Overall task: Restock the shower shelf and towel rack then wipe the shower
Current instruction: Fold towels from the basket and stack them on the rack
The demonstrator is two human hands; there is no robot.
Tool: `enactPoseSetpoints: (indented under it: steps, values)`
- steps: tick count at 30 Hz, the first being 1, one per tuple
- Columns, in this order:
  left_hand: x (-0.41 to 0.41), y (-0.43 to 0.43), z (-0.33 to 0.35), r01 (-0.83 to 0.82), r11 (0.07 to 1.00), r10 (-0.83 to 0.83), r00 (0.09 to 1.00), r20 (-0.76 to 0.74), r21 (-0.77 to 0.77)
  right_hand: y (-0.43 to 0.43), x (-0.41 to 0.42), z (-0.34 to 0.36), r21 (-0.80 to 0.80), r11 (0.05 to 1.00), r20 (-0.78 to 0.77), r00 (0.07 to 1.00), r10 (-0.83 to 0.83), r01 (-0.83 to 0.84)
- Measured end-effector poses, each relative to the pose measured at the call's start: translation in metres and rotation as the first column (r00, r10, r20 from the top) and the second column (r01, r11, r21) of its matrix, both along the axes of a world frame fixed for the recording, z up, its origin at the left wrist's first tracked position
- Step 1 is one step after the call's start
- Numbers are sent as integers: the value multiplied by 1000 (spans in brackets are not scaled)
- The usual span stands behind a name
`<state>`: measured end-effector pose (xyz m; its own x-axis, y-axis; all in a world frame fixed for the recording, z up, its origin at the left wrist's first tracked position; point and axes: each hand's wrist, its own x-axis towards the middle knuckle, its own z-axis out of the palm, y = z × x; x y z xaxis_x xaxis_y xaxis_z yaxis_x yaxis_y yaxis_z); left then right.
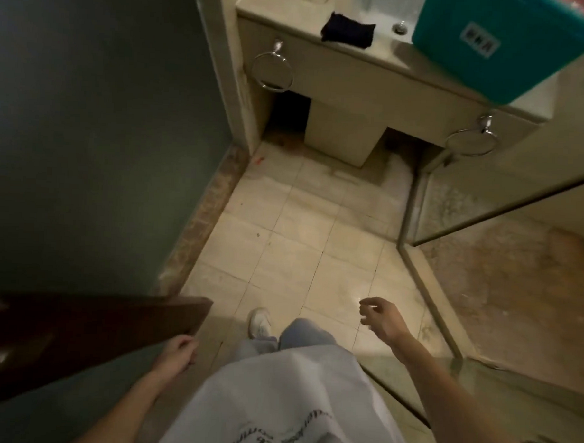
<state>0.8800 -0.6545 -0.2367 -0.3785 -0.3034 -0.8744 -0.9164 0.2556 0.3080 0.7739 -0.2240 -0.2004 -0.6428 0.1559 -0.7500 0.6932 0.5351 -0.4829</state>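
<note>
Dark folded cloth [347,31]: lying flat on the beige vanity counter [292,18], left of the basin drain and well apart from both hands. Judgement: soft, light and limp, so it will unfold if pinched by one corner. Better to grab the whole folded stack from above, thumb under the near edge.

Teal rigid plastic tub [492,46]: on the same counter to the right, at the front edge. Its contents are mostly out of frame, so weight is unknown. Likely stiff walls and smooth sides, so take it by the rim with both hands rather than by the walls.

Two chrome towel rings, left [272,69] and right [471,137], hang on the vanity front, both bare.

Glass shower panel [485,213] stands on the right. It looks spotted and would probably be slick once wet.

Right hand [382,317]: held out over the floor tiles, fingers loose, holding nothing.

Left hand [181,348]: fingers curled at the edge of the dark brown wooden door [95,326]. Can't tell whether it actually grips it.
</note>
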Motion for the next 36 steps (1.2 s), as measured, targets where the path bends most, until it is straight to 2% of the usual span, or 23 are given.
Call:
enactPoseSetpoints:
  steps: [3,10,14,18,23,27,29,32,36]
  values:
    - [-91,6,22,86,996,-83,993,-84,30,8,-6,-12,2,998,30,997,-65,65]
    - [-288,33,54,295,955,-283,938,-200,34,37,-20,-71,74,981,225,956,-191,179]
    - [-366,57,62,313,950,-307,932,-193,2,51,-80,-68,44,985,253,952,-174,168]
    - [-427,89,72,336,942,-330,933,-141,16,73,-167,-54,22,985,206,963,-172,171]
    - [-503,129,67,360,933,-354,924,-143,22,108,-297,-20,32,963,-78,961,-264,267]
    - [-560,150,55,399,916,-392,913,-110,42,123,-397,55,-9,944,-357,881,-311,329]
    - [-590,160,54,393,918,-385,914,-127,49,132,-437,95,-33,933,-449,829,-334,358]
    - [-650,187,64,401,914,-376,895,-241,61,148,-487,145,-27,926,-623,718,-310,377]
    - [-747,229,97,507,862,-427,739,-521,13,167,-553,196,31,897,-822,522,-228,440]
